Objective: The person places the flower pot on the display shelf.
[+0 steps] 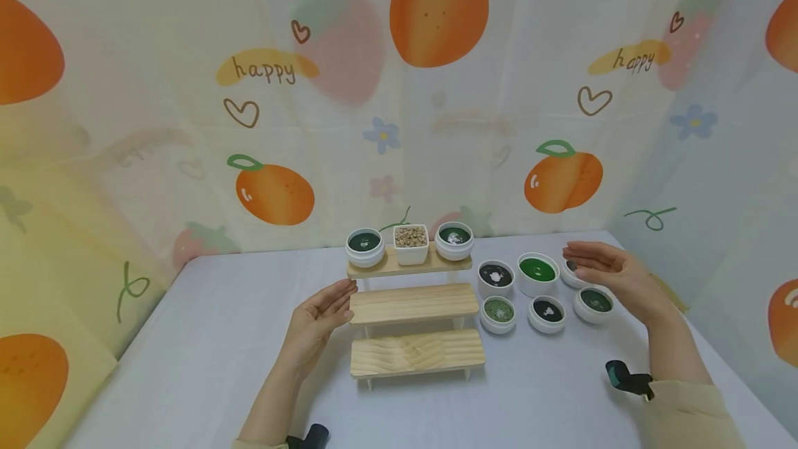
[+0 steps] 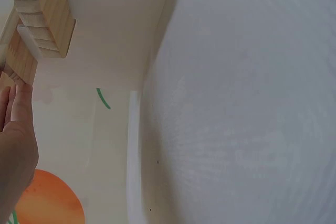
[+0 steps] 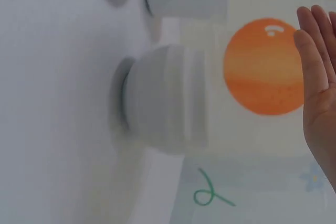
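Observation:
Straight fingers of my left hand (image 1: 314,328) reach the left end of a three-step wooden stand (image 1: 414,303), fingertips right at its middle board. In the left wrist view the left hand (image 2: 18,140) overlaps the edge of the wooden boards (image 2: 44,19). Over the small white bowls at the right hovers my right hand (image 1: 617,279), fingers extended and nothing held. It partly hides the back right bowl (image 1: 570,277); just below it stands a bowl of dark green content (image 1: 592,317). The right wrist view shows a white bowl (image 3: 168,98) from the side, apart from the hand (image 3: 317,87).
The top step carries a dark green bowl (image 1: 365,260), a square bowl of grains (image 1: 411,256) and another round bowl (image 1: 454,252). Right of the stand sit bowls with bright green (image 1: 537,288), black (image 1: 546,328) and speckled green (image 1: 497,328) contents. A fruit-print cloth (image 1: 405,123) hangs behind.

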Demonstrator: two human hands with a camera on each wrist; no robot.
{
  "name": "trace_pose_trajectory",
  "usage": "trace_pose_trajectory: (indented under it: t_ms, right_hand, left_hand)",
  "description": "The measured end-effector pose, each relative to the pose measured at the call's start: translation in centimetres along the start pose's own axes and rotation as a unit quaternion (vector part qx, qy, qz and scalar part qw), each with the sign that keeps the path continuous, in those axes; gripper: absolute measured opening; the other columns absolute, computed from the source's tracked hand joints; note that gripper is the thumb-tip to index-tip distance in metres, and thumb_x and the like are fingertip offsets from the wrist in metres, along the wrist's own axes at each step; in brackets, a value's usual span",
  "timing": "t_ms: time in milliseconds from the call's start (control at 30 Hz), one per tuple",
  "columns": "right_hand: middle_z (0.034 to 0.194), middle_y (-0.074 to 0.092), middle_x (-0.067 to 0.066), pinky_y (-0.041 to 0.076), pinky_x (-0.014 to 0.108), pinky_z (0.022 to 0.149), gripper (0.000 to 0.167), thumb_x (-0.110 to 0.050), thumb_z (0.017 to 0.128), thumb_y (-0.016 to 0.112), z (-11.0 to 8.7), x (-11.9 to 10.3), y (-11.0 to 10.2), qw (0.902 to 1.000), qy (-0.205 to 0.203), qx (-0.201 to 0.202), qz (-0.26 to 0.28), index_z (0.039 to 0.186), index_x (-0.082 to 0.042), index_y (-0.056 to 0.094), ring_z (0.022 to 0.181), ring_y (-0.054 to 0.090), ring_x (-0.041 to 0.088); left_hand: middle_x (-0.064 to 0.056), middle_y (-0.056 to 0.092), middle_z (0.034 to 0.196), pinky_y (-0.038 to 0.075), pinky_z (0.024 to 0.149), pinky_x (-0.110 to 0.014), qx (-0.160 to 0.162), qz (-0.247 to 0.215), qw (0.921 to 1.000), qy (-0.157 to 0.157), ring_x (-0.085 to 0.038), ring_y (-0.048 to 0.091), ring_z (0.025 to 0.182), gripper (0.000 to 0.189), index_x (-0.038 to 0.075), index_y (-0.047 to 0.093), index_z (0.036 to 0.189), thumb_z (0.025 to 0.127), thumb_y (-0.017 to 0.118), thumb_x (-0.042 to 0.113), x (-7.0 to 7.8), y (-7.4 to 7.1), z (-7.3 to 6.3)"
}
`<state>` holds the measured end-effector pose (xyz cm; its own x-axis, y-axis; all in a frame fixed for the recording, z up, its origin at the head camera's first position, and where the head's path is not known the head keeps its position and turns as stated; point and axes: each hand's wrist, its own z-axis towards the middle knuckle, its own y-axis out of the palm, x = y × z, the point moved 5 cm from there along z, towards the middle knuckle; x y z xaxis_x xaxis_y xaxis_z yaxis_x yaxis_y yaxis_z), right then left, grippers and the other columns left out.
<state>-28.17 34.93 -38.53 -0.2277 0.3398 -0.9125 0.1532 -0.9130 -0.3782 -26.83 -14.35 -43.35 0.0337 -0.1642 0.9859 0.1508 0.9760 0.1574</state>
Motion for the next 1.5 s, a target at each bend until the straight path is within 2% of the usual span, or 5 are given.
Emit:
trace_pose_trajectory:
  t_ms: [433,733,1067,1267,1500]
  right_hand:
    - [0.123,0.064,-0.026,0.041,-0.003,0.086,0.045,-0.005,0.097,0.057,-1.9,3.3,-2.2,0.9980,0.014,0.036,0.051,0.140,-0.018,0.051,0.114,0.057,-0.016]
    - [0.123,0.063,-0.029,0.042,-0.003,0.084,0.046,-0.006,0.098,0.056,-2.7,5.1,-2.7,0.9955,0.033,0.040,0.080,0.141,-0.021,0.050,0.115,0.055,-0.018]
    - [0.119,0.066,-0.026,0.044,-0.004,0.085,0.049,0.001,0.094,0.060,-3.0,6.4,-2.9,0.9953,0.023,0.043,0.084,0.141,-0.009,0.051,0.111,0.058,-0.017]
    - [0.119,0.066,-0.026,0.045,-0.003,0.084,0.048,0.004,0.094,0.058,-3.2,7.4,-2.9,0.9930,0.035,0.021,0.111,0.138,-0.015,0.055,0.110,0.058,-0.016]
    - [0.117,0.060,-0.034,0.044,-0.003,0.082,0.052,-0.002,0.093,0.062,-3.4,8.3,-2.8,0.9956,0.069,0.013,0.061,0.143,-0.012,0.049,0.109,0.053,-0.022]
  left_hand:
    - [0.013,0.068,0.120,0.053,0.103,-0.018,-0.006,-0.006,0.9999,0.008,-0.002,0.064,0.116,0.062,-0.011,0.042,0.142,0.084,0.065,-0.010,0.1,0.0,0.0]
    - [-0.026,0.047,0.149,0.053,0.104,-0.019,0.002,0.005,1.0000,-0.003,-0.002,0.064,0.117,0.061,-0.008,0.044,0.142,0.085,0.065,-0.009,0.2,0.2,0.0]
    - [-0.024,0.050,0.147,0.054,0.102,-0.018,0.004,0.001,1.0000,0.002,-0.001,0.065,0.115,0.061,-0.010,0.043,0.142,0.084,0.064,-0.012,0.2,0.1,-0.1]
    - [-0.027,0.046,0.149,0.053,0.103,-0.018,0.000,0.003,1.0000,0.002,-0.001,0.064,0.117,0.061,-0.009,0.043,0.142,0.084,0.064,-0.011,0.1,0.2,-0.1]
    - [-0.028,0.045,0.150,0.053,0.104,-0.018,0.001,0.002,1.0000,0.001,-0.002,0.064,0.117,0.060,-0.008,0.044,0.142,0.085,0.063,-0.012,0.1,0.2,-0.1]
